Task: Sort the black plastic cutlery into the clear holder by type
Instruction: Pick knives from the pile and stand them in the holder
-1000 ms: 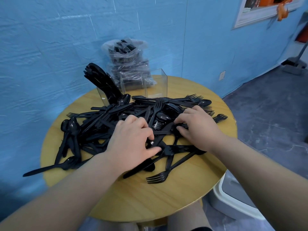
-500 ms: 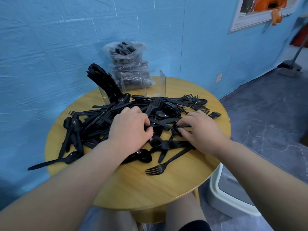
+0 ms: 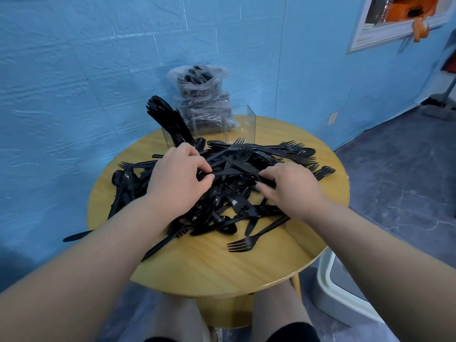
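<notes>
Where knives (image 3: 170, 124) fill 1 clear holder (image 3: 208, 129) compartment.

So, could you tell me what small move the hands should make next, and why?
Probably lift the knife that the left hand and right hand pinch at either end clear of the pile, then carry it toward the clear holder. Only the holder's left compartment holds cutlery, and which type it is cannot be told.
</notes>
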